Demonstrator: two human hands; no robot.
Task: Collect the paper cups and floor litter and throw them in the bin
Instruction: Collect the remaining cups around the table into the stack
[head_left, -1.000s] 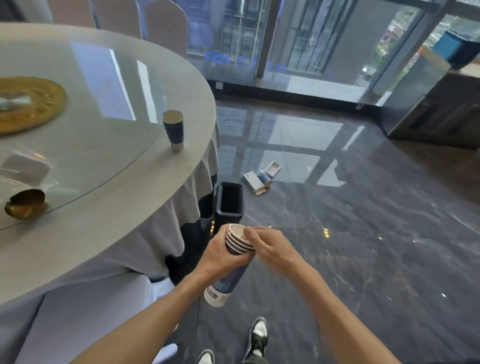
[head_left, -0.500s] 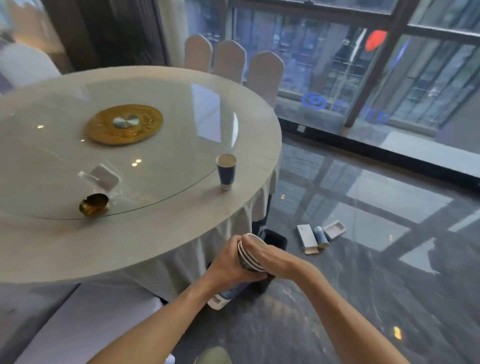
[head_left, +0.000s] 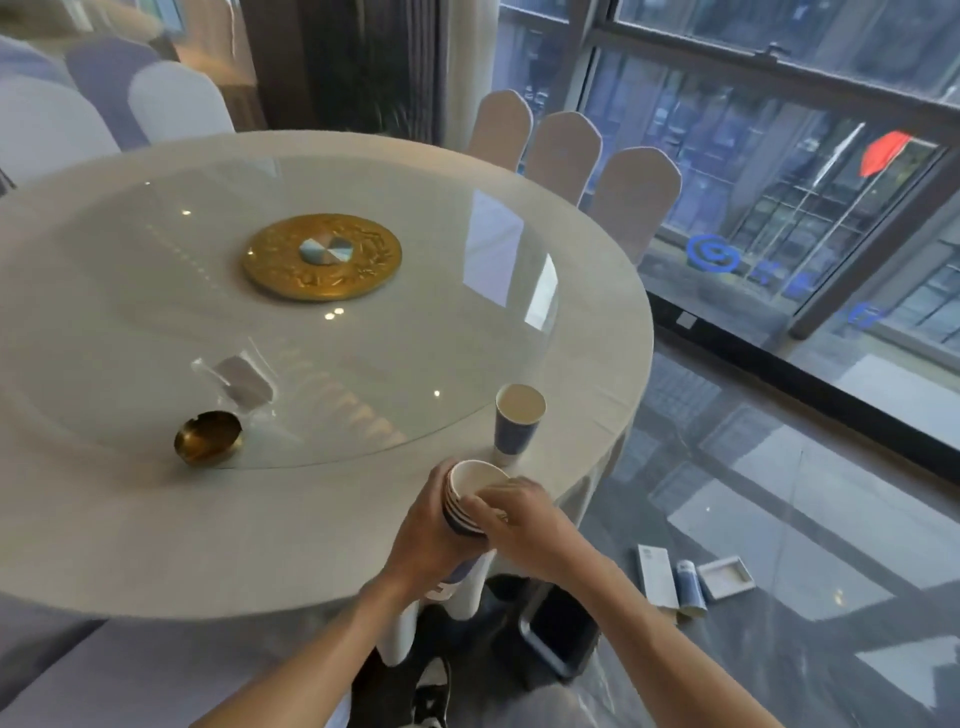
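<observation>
Where both hands' grip closes round it, stacked cups (head_left: 470, 499) mostly hidden behind left hand (head_left: 423, 540) and right hand (head_left: 519, 525).

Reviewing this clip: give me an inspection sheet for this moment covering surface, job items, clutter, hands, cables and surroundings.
Surface: round table in a pale cloth, with a glass turntable on it.
Job's things: stack of nested paper cups held over the table edge; single paper cup upright near that edge; floor litter of small boxes and a tube on the dark floor; black bin beside the table skirt.
Clutter: gold centre disc, brass ashtray, clear plastic wrapper.
Hands: left hand wraps the stack; right hand rests on its rim.
Cables: nothing seen.
Surroundings: covered chairs, large windows.
</observation>
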